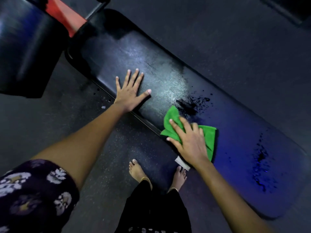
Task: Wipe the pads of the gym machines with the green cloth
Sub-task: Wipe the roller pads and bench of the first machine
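Note:
A long black bench pad (pixel 235 115) runs diagonally from upper left to lower right. My left hand (pixel 129 91) lies flat on its near edge, fingers spread and straight. My right hand (pixel 188 140) presses the green cloth (pixel 210 137) down on the pad's near edge, fingers spread over the crumpled fabric. Dark wet splashes (pixel 191 103) sit on the pad just beyond the cloth, and more wet spots (pixel 260 158) lie toward the lower right end.
A second black pad (pixel 21 52) stands at the upper left, with a red frame part (pixel 67 21) between it and the bench. My bare feet (pixel 136 169) stand on the dark speckled rubber floor (pixel 101 148) close to the bench.

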Available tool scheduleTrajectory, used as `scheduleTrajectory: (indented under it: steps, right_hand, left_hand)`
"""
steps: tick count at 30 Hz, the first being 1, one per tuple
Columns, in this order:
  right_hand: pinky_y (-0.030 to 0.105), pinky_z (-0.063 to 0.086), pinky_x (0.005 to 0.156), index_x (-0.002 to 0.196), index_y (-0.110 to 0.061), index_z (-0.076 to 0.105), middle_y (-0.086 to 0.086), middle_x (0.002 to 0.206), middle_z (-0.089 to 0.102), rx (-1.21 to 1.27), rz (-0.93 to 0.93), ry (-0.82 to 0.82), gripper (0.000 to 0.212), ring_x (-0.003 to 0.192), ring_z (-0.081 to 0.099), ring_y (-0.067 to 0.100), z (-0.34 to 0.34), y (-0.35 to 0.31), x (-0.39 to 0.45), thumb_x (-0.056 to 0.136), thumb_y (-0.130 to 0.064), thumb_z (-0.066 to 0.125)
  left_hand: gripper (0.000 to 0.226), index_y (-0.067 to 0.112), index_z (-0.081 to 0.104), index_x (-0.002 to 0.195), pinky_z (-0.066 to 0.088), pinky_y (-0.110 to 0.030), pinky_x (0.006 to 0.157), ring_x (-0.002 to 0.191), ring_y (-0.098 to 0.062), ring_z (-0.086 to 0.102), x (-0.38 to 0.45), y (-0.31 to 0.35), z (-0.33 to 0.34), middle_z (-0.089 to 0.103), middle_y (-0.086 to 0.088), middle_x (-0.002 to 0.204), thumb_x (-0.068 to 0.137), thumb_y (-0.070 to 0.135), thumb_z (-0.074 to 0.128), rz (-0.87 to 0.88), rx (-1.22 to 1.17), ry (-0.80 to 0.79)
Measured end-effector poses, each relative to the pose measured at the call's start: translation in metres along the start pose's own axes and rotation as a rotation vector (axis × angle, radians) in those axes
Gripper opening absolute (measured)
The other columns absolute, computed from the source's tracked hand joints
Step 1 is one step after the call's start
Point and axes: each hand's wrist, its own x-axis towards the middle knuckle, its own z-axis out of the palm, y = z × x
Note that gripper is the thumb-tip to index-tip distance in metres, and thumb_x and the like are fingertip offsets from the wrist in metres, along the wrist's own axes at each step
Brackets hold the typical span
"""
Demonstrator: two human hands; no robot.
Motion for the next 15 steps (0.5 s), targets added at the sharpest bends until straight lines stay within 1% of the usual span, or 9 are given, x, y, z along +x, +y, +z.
scheduleTrajectory:
  steps: [3,4,5,7,9,10,12,13,15]
  right_hand:
    - [0.042,0.042,0.08,0.14,-0.029,0.044,0.01,0.141,0.045,0.106,0.325,0.026,0.057,0.102,0.05,0.034,-0.009,0.003,0.009,0.089,-0.056,0.047]
    - [0.044,0.039,0.085,0.143,-0.031,0.04,0.009,0.145,0.04,0.135,0.383,-0.002,0.058,0.109,0.046,0.034,-0.01,-0.003,0.018,0.09,-0.054,0.05]
    - [0.045,0.038,0.087,0.144,-0.033,0.036,0.009,0.148,0.037,0.127,0.362,-0.03,0.06,0.112,0.044,0.034,-0.01,-0.012,0.026,0.089,-0.053,0.051]
    - [0.045,0.04,0.084,0.143,-0.035,0.038,0.007,0.146,0.04,0.077,0.154,-0.064,0.061,0.11,0.047,0.032,-0.008,-0.025,0.025,0.087,-0.051,0.057]
    - [0.042,0.044,0.075,0.138,-0.035,0.045,0.006,0.138,0.049,0.034,-0.059,-0.086,0.062,0.099,0.053,0.03,-0.002,-0.017,0.003,0.081,-0.049,0.065]
    - [0.039,0.045,0.071,0.136,-0.035,0.048,0.006,0.135,0.053,0.025,-0.112,-0.078,0.059,0.093,0.055,0.029,0.0,-0.006,-0.012,0.08,-0.049,0.065]
    - [0.036,0.045,0.067,0.134,-0.035,0.049,0.006,0.13,0.056,0.0,-0.058,-0.048,0.053,0.087,0.055,0.029,-0.003,0.022,-0.037,0.084,-0.053,0.05]
    - [0.037,0.045,0.067,0.134,-0.035,0.049,0.007,0.129,0.056,0.002,0.022,-0.024,0.054,0.086,0.055,0.03,-0.006,0.034,-0.041,0.084,-0.055,0.043]
    - [0.04,0.044,0.072,0.138,-0.034,0.046,0.01,0.134,0.051,0.056,0.208,0.008,0.055,0.092,0.052,0.034,-0.015,0.047,-0.026,0.087,-0.055,0.04]
  left_hand:
    - [0.075,0.013,0.021,0.149,-0.016,-0.051,0.113,0.146,-0.018,-0.006,-0.008,0.026,0.007,0.005,0.0,0.16,0.093,0.061,0.033,-0.125,-0.333,0.126]
    - [0.08,0.011,0.024,0.148,-0.015,-0.05,0.114,0.147,-0.019,-0.003,-0.013,0.038,0.011,0.008,-0.002,0.159,0.088,0.065,0.029,-0.155,-0.407,0.177]
    - [0.085,0.01,0.026,0.147,-0.015,-0.048,0.114,0.147,-0.019,-0.001,-0.018,0.049,0.015,0.009,-0.003,0.159,0.084,0.068,0.024,-0.171,-0.446,0.219]
    - [0.083,0.012,0.026,0.147,-0.017,-0.047,0.112,0.147,-0.019,0.0,-0.028,0.069,0.027,0.009,-0.004,0.159,0.084,0.065,0.02,-0.181,-0.429,0.258]
    - [0.07,0.013,0.027,0.147,-0.021,-0.049,0.109,0.147,-0.021,-0.002,-0.031,0.081,0.037,0.007,-0.005,0.159,0.091,0.056,0.024,-0.235,-0.354,0.269]
    - [0.066,0.013,0.026,0.148,-0.022,-0.05,0.108,0.147,-0.022,-0.003,-0.031,0.085,0.041,0.005,-0.006,0.159,0.095,0.052,0.025,-0.275,-0.303,0.269]
    - [0.059,0.013,0.023,0.149,-0.021,-0.05,0.109,0.147,-0.022,-0.004,-0.03,0.092,0.048,0.003,-0.006,0.159,0.1,0.046,0.025,-0.334,-0.193,0.263]
    - [0.057,0.013,0.021,0.149,-0.02,-0.048,0.11,0.147,-0.022,-0.003,-0.029,0.095,0.051,0.004,-0.006,0.16,0.101,0.044,0.024,-0.35,-0.14,0.261]
    - [0.056,0.014,0.019,0.15,-0.016,-0.046,0.112,0.147,-0.021,-0.001,-0.028,0.097,0.055,0.006,-0.005,0.159,0.102,0.042,0.021,-0.373,-0.067,0.282]
